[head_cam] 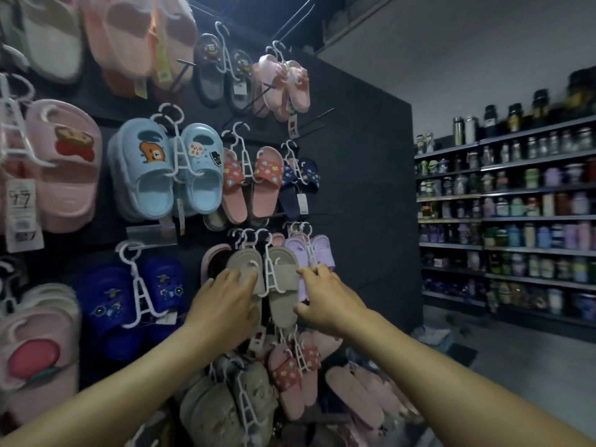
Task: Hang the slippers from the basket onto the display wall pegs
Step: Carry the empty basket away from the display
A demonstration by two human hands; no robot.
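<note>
L hand (225, 300), fingers flat, & R hand (325, 298), grip pinching, are steadying grey-beige foam slippers (285, 304), prob. seating white hanger hook (268, 236) on peg.

Only the arms made it into the head view, really. The left forearm (129, 391) and right forearm (451, 382) were both bare right down to the bottom edge of the frame. Left hand (225, 298) and right hand (325, 298) were bare too, with plain wrists. The fingers (240, 279) looked slim, but the footage was too dim and smeary to make out the nails.
</note>
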